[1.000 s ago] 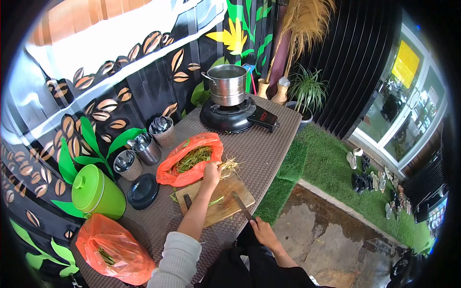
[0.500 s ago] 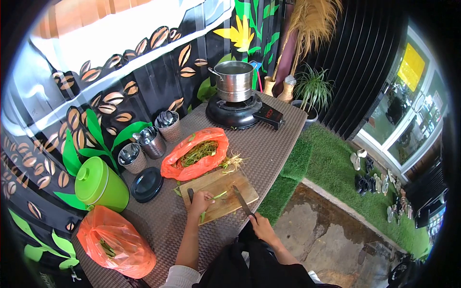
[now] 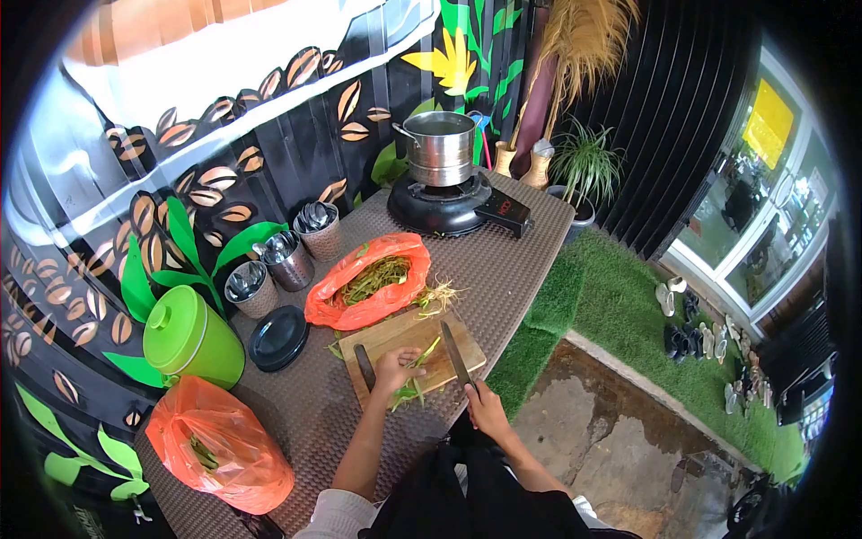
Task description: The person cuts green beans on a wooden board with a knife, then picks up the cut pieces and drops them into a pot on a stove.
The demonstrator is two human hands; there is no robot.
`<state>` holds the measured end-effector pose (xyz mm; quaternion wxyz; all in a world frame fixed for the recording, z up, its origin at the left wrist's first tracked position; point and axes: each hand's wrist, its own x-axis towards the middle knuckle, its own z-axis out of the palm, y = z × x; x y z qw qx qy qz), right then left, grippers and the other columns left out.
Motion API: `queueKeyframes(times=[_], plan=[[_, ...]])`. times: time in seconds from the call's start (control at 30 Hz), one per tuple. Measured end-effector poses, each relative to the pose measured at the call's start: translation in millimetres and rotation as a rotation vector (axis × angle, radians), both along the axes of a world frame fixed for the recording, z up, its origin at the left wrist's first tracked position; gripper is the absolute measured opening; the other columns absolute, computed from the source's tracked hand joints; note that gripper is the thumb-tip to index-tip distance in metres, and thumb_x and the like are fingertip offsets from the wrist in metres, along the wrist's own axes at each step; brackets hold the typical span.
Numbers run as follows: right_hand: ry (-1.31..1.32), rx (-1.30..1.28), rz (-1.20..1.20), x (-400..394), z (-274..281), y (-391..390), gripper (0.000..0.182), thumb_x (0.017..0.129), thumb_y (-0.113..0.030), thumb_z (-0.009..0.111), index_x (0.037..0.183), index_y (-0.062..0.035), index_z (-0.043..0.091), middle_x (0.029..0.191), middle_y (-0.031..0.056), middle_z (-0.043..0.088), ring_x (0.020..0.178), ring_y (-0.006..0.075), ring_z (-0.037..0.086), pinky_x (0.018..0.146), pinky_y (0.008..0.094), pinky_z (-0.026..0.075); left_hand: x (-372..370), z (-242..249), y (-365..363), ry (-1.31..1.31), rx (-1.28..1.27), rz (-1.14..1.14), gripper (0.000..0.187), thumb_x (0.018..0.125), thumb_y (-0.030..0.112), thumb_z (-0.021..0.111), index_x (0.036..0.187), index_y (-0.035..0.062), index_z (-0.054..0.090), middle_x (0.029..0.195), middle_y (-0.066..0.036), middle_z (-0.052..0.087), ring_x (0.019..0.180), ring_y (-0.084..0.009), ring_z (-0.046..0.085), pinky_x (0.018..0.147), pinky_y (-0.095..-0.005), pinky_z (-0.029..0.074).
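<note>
My left hand point(image 3: 395, 370) is closed over the wooden cutting board point(image 3: 391, 335), pinching a thin green vegetable stalk point(image 3: 430, 349) that points up and right. Leafy green pieces point(image 3: 407, 392) hang below those fingers at the board's near edge. My right hand point(image 3: 488, 409) grips a knife point(image 3: 455, 353) by its dark handle, its blade pointing away from me above the board's right part. Blade and stalk look apart. Just behind the board, an orange plastic bag point(image 3: 346, 313) lies open with a heap of green stalks point(image 3: 377, 280) inside. Pale, root-like trimmings point(image 3: 440, 295) lie beside it.
A metal pot point(image 3: 440, 148) stands on a black portable stove point(image 3: 437, 211) at the table's far end. Cutlery holders point(image 3: 289, 262), dark plates point(image 3: 277, 339), a green lidded bucket point(image 3: 193, 337) and another orange bag point(image 3: 224, 449) line the left. The table's right edge point(image 3: 530, 296) drops toward grass matting.
My left hand has shifted slightly right, and the stalk now tilts more steeply upward. My right hand has risen a little, and the knife's tip has swung slightly right, away from the stalk.
</note>
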<state>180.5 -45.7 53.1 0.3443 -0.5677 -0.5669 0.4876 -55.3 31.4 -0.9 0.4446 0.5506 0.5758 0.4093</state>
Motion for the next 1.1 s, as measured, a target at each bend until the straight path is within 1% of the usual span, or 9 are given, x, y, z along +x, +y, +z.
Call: queueKeyframes(times=[0.17, 0.27, 0.37, 0.53, 0.67, 0.73, 0.87, 0.93, 1.1], plan=[[-0.054, 0.106, 0.040, 0, -24, 1, 0.028, 0.098, -0.027, 0.047, 0.089, -0.0008, 0.047, 0.052, 0.0045, 0.048, 0.039, 0.0136, 0.049, 0.036, 0.0292, 0.038, -7, -1, -6, -0.102, -0.032, -0.069, 0.064, 0.056, 0.001, 0.085, 0.116, 0.0039, 0.062, 0.103, -0.007, 0.068, 0.094, -0.0163, 0.062, 0.084, -0.0305, 0.051], [-0.065, 0.113, 0.072, 1, -29, 1, 0.028, 0.098, -0.027, 0.047, 0.090, -0.0004, 0.048, 0.052, 0.0045, 0.048, 0.039, 0.0136, 0.049, 0.036, 0.0292, 0.038, -8, 1, -11, 0.018, 0.059, -0.093, 0.065, 0.055, 0.002, 0.084, 0.116, 0.0033, 0.062, 0.102, -0.010, 0.067, 0.093, -0.0196, 0.063, 0.080, -0.0318, 0.051], [-0.075, 0.144, 0.068, 2, -34, 3, 0.028, 0.098, -0.027, 0.047, 0.091, -0.0002, 0.048, 0.052, 0.0044, 0.048, 0.039, 0.0135, 0.049, 0.036, 0.0290, 0.038, -9, -7, -17, 0.430, 0.278, 0.005, 0.060, 0.054, 0.003, 0.085, 0.110, 0.0004, 0.063, 0.092, -0.013, 0.067, 0.087, -0.0233, 0.064, 0.074, -0.0330, 0.051], [-0.142, 0.201, 0.083, 4, -35, 3, 0.028, 0.098, -0.028, 0.048, 0.093, 0.0001, 0.051, 0.052, 0.0053, 0.050, 0.039, 0.0138, 0.050, 0.035, 0.0294, 0.037, -9, 6, -21, 0.284, -0.022, -0.042, 0.037, 0.061, 0.007, 0.083, 0.089, -0.0029, 0.062, 0.078, -0.013, 0.064, 0.072, -0.0229, 0.064, 0.066, -0.0319, 0.050], [-0.171, 0.218, 0.106, 5, -25, 2, 0.028, 0.097, -0.027, 0.048, 0.095, 0.0008, 0.051, 0.051, 0.0077, 0.051, 0.042, 0.0182, 0.054, 0.039, 0.0325, 0.040, -7, 6, -18, 0.046, 0.062, 0.014, 0.032, 0.066, 0.008, 0.082, 0.087, -0.0012, 0.061, 0.077, -0.010, 0.063, 0.070, -0.0179, 0.062, 0.064, -0.0304, 0.050], [-0.217, 0.134, 0.129, 4, -1, 0, 0.029, 0.095, -0.028, 0.051, 0.102, 0.0004, 0.049, 0.079, 0.0285, 0.060, 0.084, 0.0470, 0.058, 0.067, 0.0497, 0.045, -7, 20, -16, -0.119, -0.086, 0.053, 0.033, 0.067, 0.007, 0.082, 0.091, 0.0008, 0.059, 0.080, -0.007, 0.063, 0.073, -0.0139, 0.061, 0.066, -0.0289, 0.050], [-0.225, 0.178, 0.146, 5, -2, 4, 0.029, 0.095, -0.028, 0.051, 0.107, -0.0016, 0.048, 0.082, 0.0261, 0.063, 0.085, 0.0452, 0.060, 0.069, 0.0486, 0.047, -5, 34, -14, -0.201, -0.027, 0.042, 0.039, 0.068, 0.007, 0.082, 0.098, 0.0017, 0.059, 0.086, -0.006, 0.064, 0.078, -0.0135, 0.061, 0.070, -0.0284, 0.050], [-0.170, 0.494, 0.106, 2, -7, 10, 0.030, 0.096, -0.027, 0.052, 0.110, -0.0008, 0.047, 0.078, 0.0192, 0.061, 0.075, 0.0369, 0.062, 0.066, 0.0425, 0.047, 0, 48, -17, -0.319, -0.098, -0.020, 0.041, 0.068, 0.006, 0.082, 0.101, 0.0020, 0.058, 0.094, -0.006, 0.064, 0.085, -0.0142, 0.061, 0.074, -0.0277, 0.049], [-0.229, 0.350, 0.254, -5, 11, 20, 0.030, 0.095, -0.028, 0.053, 0.107, -0.0012, 0.047, 0.080, 0.0212, 0.060, 0.082, 0.0412, 0.061, 0.069, 0.0440, 0.046, 8, 33, -18, -0.522, -0.052, -0.077, 0.047, 0.067, -0.002, 0.080, 0.109, -0.0011, 0.059, 0.099, -0.007, 0.065, 0.092, -0.0157, 0.061, 0.079, -0.0287, 0.050]])
